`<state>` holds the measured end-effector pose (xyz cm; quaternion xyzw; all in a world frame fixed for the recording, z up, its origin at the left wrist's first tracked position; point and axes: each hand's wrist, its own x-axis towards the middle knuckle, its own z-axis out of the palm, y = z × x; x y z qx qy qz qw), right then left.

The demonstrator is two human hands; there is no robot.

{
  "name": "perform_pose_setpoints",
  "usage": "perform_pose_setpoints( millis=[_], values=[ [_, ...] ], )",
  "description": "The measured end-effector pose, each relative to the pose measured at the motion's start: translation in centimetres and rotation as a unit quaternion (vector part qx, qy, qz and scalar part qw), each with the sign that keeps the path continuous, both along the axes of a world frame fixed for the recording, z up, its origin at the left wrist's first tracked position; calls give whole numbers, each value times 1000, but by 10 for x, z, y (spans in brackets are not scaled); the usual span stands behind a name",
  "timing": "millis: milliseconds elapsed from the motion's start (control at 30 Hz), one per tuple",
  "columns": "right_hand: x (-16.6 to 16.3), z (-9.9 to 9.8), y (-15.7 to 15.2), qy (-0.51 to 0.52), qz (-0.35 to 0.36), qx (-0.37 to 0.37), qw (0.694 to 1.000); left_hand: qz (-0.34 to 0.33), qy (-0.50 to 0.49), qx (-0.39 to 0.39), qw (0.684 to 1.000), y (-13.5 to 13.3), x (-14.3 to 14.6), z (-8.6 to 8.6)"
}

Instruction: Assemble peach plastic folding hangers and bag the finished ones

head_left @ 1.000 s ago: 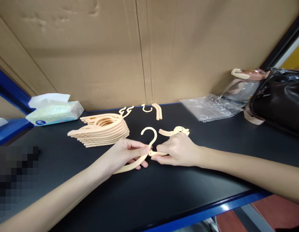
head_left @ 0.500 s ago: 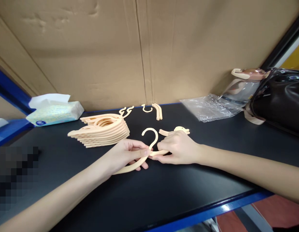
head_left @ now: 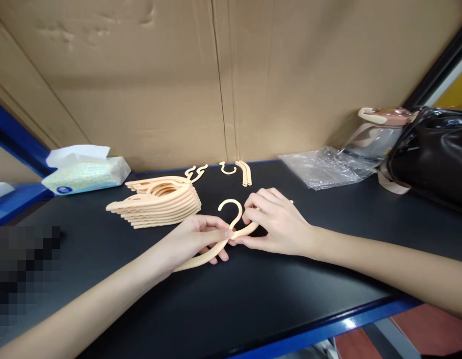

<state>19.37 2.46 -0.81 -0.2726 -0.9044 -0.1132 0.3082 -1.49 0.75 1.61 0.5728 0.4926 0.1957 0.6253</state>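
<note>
At table (head_left: 253,299) centre | left hand (head_left: 195,239) pinches hanger (head_left: 231,202) | right hand (head_left: 279,224) grips it, fingers now lifted

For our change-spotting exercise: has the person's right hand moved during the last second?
Yes. The right hand has reached farther back, toward the loose curved peach plastic strips near the brown cardboard wall.

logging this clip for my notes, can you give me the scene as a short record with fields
surface: black table, cardboard wall behind
left hand: fingers pinch the peach hanger just below its hook
right hand: fingers grip the same hanger's other arm beside the hook
behind left hand: stack of hangers
far left: tissue pack
by the wall: loose hanger parts
far right: clear plastic bag, black bag
</note>
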Motion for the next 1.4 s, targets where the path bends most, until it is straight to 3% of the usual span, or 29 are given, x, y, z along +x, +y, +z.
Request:
perform_pose_setpoints(
  millis=[233, 1067, 1300, 1400],
  values=[
    [1, 2, -2, -11, -31, 15, 999, -2, -11, -2, 1000, 3, -2, -4],
    [0, -1, 0, -16, 7, -79, 997, -14, 16, 2, 1000, 1, 1, 1],
    [2, 3, 4, 14, 22, -212, 977, -53, 20, -5, 998, 1, 1, 0],
    [3, 3, 5, 40, 6, -226, 973, -84, 5, 7, 996, 1, -1, -2]
  ],
)
